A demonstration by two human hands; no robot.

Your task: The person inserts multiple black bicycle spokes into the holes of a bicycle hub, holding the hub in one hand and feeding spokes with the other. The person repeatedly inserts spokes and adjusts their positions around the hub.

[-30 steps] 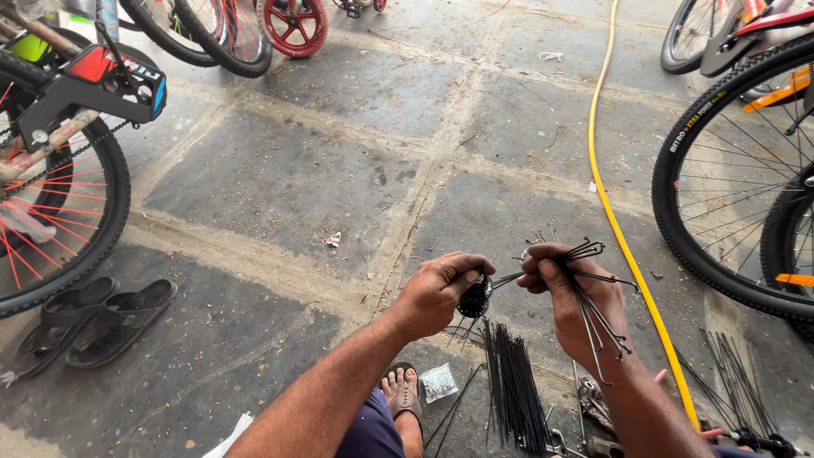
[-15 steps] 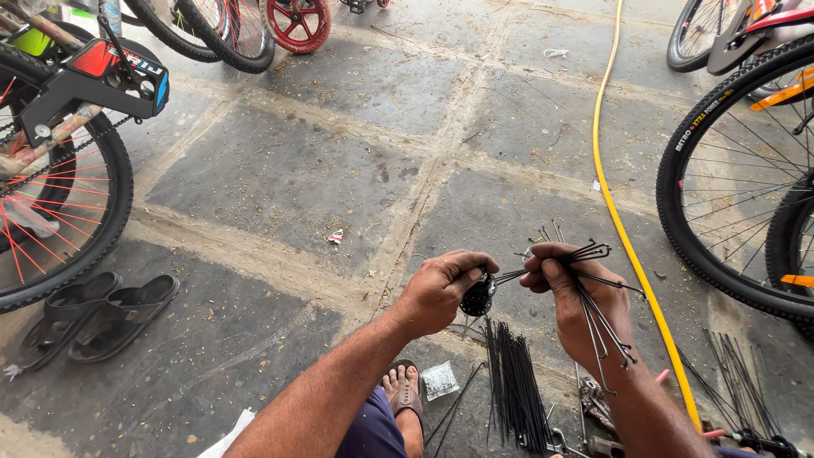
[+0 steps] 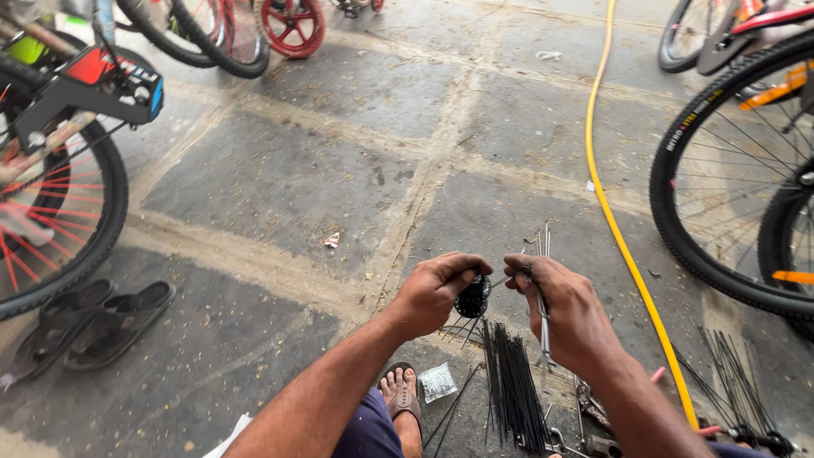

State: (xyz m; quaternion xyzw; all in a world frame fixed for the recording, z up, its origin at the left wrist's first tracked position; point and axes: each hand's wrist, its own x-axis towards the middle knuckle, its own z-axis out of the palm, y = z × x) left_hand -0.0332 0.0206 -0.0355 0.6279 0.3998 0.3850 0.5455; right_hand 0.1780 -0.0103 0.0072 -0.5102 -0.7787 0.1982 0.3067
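Since a second ago the spokes in the right hand (image 3: 570,315) have swung from fanning out sideways to standing nearly upright, and the view has tipped down a touch. The left hand (image 3: 437,293) is curled tight around a small black metal wheel hub (image 3: 471,298), held in the air between both hands above the floor. The right hand's fingers pinch a thin bunch of black steel spokes (image 3: 542,288), one tip meeting the hub.

My guess: the hub is dense and rigid, so a full grip around its body is fine. The spokes are light, springy and slick, best pinched near the end being fed in.

A loose pile of black spokes (image 3: 513,390) lies below, beside a sandalled foot (image 3: 400,394). A yellow hose (image 3: 623,242) runs across the stone-slab floor (image 3: 280,178), and a black bicycle wheel (image 3: 729,170) stands to the right.
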